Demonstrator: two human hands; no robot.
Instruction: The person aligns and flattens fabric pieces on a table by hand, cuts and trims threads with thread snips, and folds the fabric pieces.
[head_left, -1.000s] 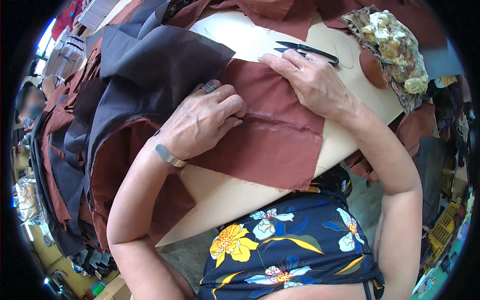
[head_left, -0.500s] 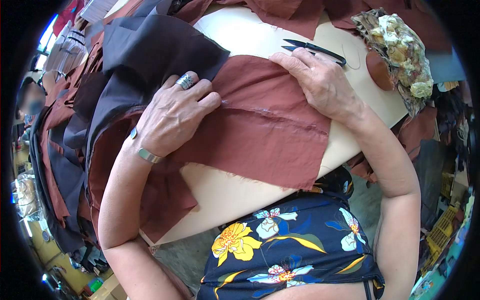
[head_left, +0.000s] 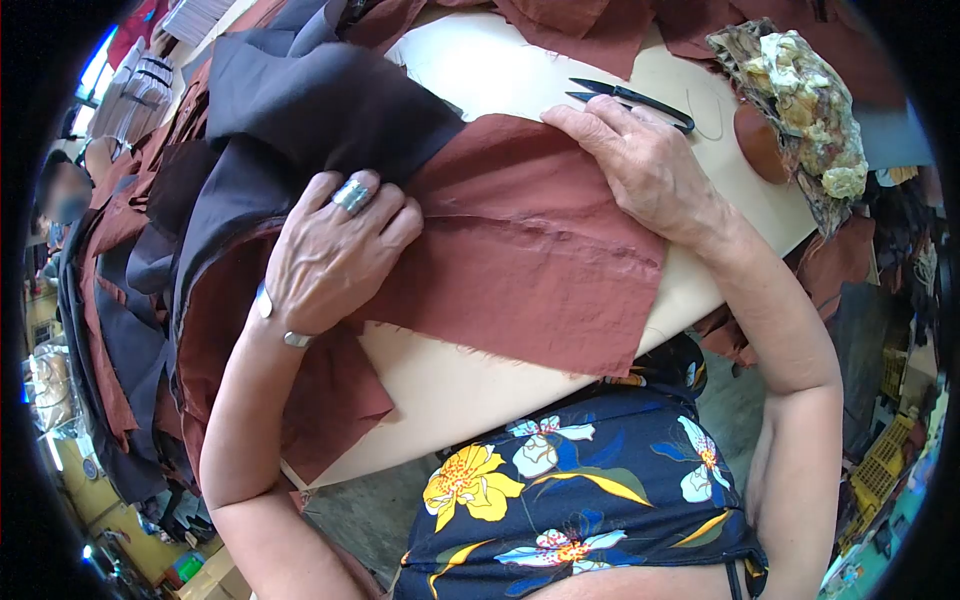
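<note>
A reddish-brown piece of cloth (head_left: 540, 270) lies across the pale board, with a creased seam line through its middle and a frayed lower edge. My left hand (head_left: 345, 245), wearing a wide silver ring, has its fingers curled closed on the cloth beside a dark, nearly black fabric fold (head_left: 320, 110). At the cloth's upper right edge, my right hand (head_left: 640, 165) has its fingers bent and gripping the edge; the fingertips are partly hidden. Black thread snips (head_left: 635, 103) lie just beyond that hand, partly behind its knuckles.
Dark and brown fabric (head_left: 130, 260) hangs over the board's left side. A crumpled, shiny yellowish bundle (head_left: 800, 110) sits at the upper right beside a rounded brown object (head_left: 757, 142). More brown cloth (head_left: 590, 35) lies at the back. A person (head_left: 65, 195) is at far left.
My left hand has shifted slightly left and toward me, and the dark fabric beside it has folded over more. The brown cloth looks a little flatter. My right hand stays nearly still.
</note>
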